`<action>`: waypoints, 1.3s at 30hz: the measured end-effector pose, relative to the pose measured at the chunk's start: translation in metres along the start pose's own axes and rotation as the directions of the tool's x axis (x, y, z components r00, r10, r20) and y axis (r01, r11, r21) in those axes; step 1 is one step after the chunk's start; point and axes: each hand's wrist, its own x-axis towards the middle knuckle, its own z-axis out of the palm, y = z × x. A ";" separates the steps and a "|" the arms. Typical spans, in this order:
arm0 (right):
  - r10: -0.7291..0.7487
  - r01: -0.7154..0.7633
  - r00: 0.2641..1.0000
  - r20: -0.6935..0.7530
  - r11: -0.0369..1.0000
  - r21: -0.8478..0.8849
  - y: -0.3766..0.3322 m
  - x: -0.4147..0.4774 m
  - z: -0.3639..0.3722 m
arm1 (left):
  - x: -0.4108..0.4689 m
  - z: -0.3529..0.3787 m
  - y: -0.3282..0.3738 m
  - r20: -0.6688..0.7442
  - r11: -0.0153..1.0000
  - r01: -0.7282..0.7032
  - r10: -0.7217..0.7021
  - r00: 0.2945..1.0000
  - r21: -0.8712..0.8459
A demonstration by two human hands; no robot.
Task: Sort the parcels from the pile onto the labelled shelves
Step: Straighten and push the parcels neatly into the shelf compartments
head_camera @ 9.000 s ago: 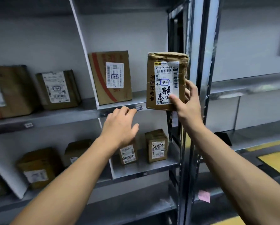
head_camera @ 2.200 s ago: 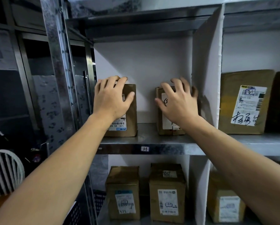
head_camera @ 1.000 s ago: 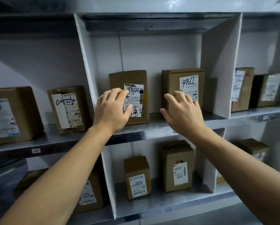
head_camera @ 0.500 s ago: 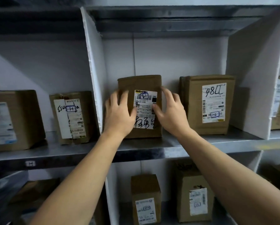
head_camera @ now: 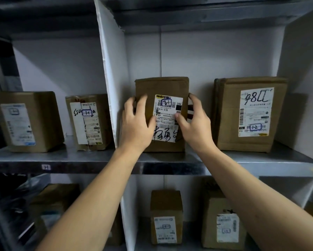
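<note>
A brown cardboard parcel (head_camera: 162, 87) with a white shipping label and black handwriting stands upright on the metal shelf (head_camera: 170, 163), in the compartment just right of a white divider (head_camera: 112, 73). My left hand (head_camera: 136, 124) grips its left edge, with the fingers wrapped around the side. On the other edge my right hand (head_camera: 192, 122) holds it, thumb pressed on the label. The parcel's base rests on the shelf.
To the right, a larger parcel (head_camera: 249, 115) marked with handwritten digits shares the compartment. Left of the divider stand two parcels (head_camera: 87, 122) (head_camera: 28, 122). The lower shelf holds more boxes (head_camera: 166, 216) (head_camera: 222, 221). A small label (head_camera: 46, 167) sits on the shelf edge.
Both hands have closed in from the parcel's front onto its two side edges. The view has moved closer to the shelf.
</note>
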 end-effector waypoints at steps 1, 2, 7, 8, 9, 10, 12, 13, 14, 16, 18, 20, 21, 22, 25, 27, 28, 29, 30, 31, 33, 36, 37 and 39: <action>-0.002 0.002 1.000 0.014 1.000 -0.004 -0.001 0.000 -0.001 | 0.000 -0.001 0.001 0.001 1.000 0.010 -0.010 1.000 0.010; -0.004 0.005 0.999 0.034 1.000 -0.014 -0.002 0.000 -0.002 | -0.001 -0.002 0.002 0.009 1.000 0.019 -0.020 1.000 0.017; 0.014 -0.003 0.994 0.106 0.995 -0.103 -0.001 -0.004 -0.019 | -0.005 -0.004 0.006 -0.038 0.993 0.024 -0.020 0.999 0.117; 0.002 0.014 0.994 0.108 0.990 -0.141 0.000 -0.005 -0.026 | -0.006 -0.006 0.010 -0.079 0.988 0.009 0.003 0.997 0.156; -0.024 0.044 0.994 0.106 0.981 -0.189 0.001 -0.006 -0.034 | -0.007 -0.007 0.015 -0.117 0.983 -0.015 0.037 0.993 0.182; -0.061 0.083 0.993 0.100 0.968 -0.238 0.002 -0.008 -0.044 | -0.008 -0.007 0.023 -0.143 0.983 -0.047 0.073 0.987 0.177; -0.134 0.148 0.989 0.068 0.941 -0.303 0.006 -0.011 -0.065 | -0.008 -0.005 0.043 -0.172 0.984 -0.139 0.156 0.973 0.109; -0.169 0.172 0.985 0.039 0.930 -0.325 0.009 -0.012 -0.076 | -0.009 -0.002 0.055 -0.179 0.980 -0.181 0.194 0.965 0.084; -0.206 0.194 0.979 0.003 0.919 -0.344 0.011 -0.013 -0.088 | -0.010 0.003 0.067 -0.179 0.974 -0.216 0.224 0.958 0.062; -0.279 0.229 0.956 -0.086 0.899 -0.373 0.015 -0.015 -0.112 | -0.013 0.017 0.091 -0.150 0.963 -0.270 0.266 0.952 -0.004; -0.325 0.236 0.930 -0.169 0.884 -0.404 0.023 -0.016 -0.134 | -0.018 0.032 0.117 -0.098 0.956 -0.281 0.272 0.957 -0.088; -0.301 0.183 0.925 -0.232 0.888 -0.421 0.036 -0.013 -0.157 | -0.021 0.048 0.138 -0.027 0.955 -0.247 0.246 0.969 -0.162; -0.265 0.144 0.930 -0.253 0.900 -0.413 0.043 -0.011 -0.167 | -0.022 0.056 0.147 0.006 0.955 -0.226 0.231 0.973 -0.192; -0.212 0.097 0.941 -0.264 0.916 -0.389 0.049 -0.009 -0.177 | -0.021 0.064 0.154 0.034 0.955 -0.202 0.214 0.976 -0.216; 0.004 -0.065 0.976 -0.216 0.960 -0.274 0.064 -0.004 -0.198 | -0.019 0.083 0.168 0.136 0.962 -0.070 0.109 0.985 -0.264; 0.070 -0.105 0.985 -0.156 0.968 -0.230 0.071 -0.004 -0.203 | -0.019 0.094 0.172 0.194 0.962 0.025 0.029 0.981 -0.271; 0.067 -0.095 0.989 -0.132 0.972 -0.214 0.074 -0.004 -0.203 | -0.020 0.098 0.173 0.203 0.961 0.050 0.007 0.979 -0.273; 0.056 -0.077 0.992 -0.112 0.978 -0.193 0.076 -0.004 -0.202 | -0.022 0.101 0.173 0.204 0.959 0.062 -0.005 0.979 -0.277; 0.047 -0.062 0.994 -0.095 0.983 -0.171 0.078 -0.005 -0.201 | -0.024 0.103 0.174 0.203 0.957 0.068 -0.010 0.979 -0.283; 0.043 -0.056 0.996 -0.082 0.987 -0.152 0.079 -0.004 -0.201 | -0.025 0.105 0.175 0.206 0.955 0.073 -0.013 0.979 -0.287; 0.054 -0.061 0.996 -0.065 0.990 -0.123 0.081 -0.001 -0.201 | -0.028 0.107 0.177 0.211 0.953 0.087 -0.025 0.977 -0.289; 0.084 -0.091 0.994 -0.073 0.990 -0.104 0.087 0.005 -0.207 | -0.034 0.108 0.186 0.188 0.951 0.064 -0.006 0.982 -0.302; 0.090 -0.098 0.993 -0.079 0.990 -0.103 0.089 0.006 -0.209 | -0.036 0.109 0.190 0.182 0.952 0.054 0.002 0.983 -0.301; 0.096 -0.103 0.993 -0.076 0.990 -0.098 0.093 0.006 -0.213 | -0.038 0.111 0.195 0.182 0.956 0.052 0.002 0.983 -0.290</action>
